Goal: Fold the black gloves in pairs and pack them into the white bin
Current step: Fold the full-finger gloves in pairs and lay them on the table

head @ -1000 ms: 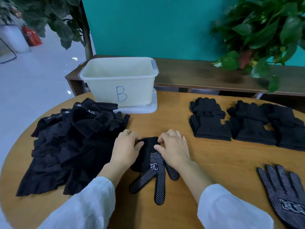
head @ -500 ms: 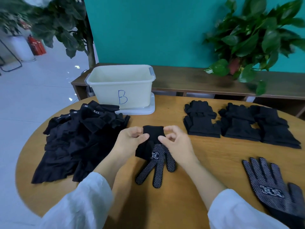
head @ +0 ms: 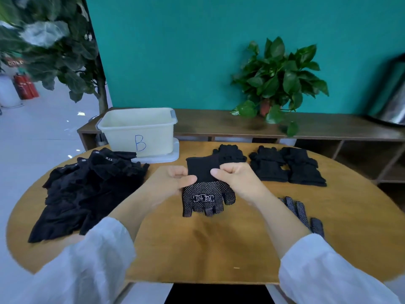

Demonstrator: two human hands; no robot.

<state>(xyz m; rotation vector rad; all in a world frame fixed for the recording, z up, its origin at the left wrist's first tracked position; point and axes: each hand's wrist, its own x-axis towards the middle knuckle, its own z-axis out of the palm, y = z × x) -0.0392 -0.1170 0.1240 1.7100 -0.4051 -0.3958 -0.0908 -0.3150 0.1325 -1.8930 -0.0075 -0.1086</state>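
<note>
1. Both hands, left hand (head: 175, 183) and right hand (head: 235, 178), pinch the glove (head: 207, 189) at its cuff, above the table (head: 219, 242) centre.
2. Soft, light knit droops; gripping both cuff corners looks best.
3. Bin (head: 140, 132) sits far left.

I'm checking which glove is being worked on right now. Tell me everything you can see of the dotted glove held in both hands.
The dotted glove is black knit fabric with small white grip dots across its palm side and a pale boxy logo mid-palm. Its plain, undotted cuff points up and away; its fingers hang down, their ends curled under. The left hand and right hand each pinch it at the cuff's lower edge, holding it above the wooden table, in front of the folded black pairs.
</note>
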